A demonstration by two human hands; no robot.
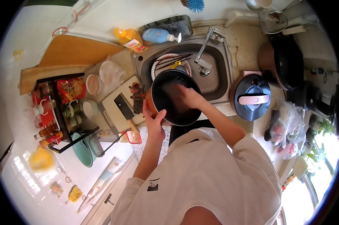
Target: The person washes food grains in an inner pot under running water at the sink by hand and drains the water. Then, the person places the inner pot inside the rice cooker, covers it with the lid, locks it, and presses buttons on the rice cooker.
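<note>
A round pot (pixel 175 107) with a dark inside and an orange-brown outer wall is held in front of my body, over the near edge of the sink (pixel 218 84). My left hand (pixel 154 125) grips its near left side, thumb at the rim and fingers along the outer wall. Inside the pot is my right hand (pixel 192 98), its fingertips smeared by motion against the dark surface. Whether it holds anything there I cannot make out. Behind the pot, a patterned plate (pixel 154 67) with chopsticks (pixel 173 62) and a yellow-handled item (pixel 177 64) lies in the sink.
Left of the sink, a cutting board (pixel 111 99) bears a cleaver (pixel 123 107) and dark reddish food (pixel 137 95). A faucet (pixel 205 48) reaches over the basin. Soap bottles (pixel 156 35) stand behind it. To the right sits a lidded cooker (pixel 252 107) with a pink handle.
</note>
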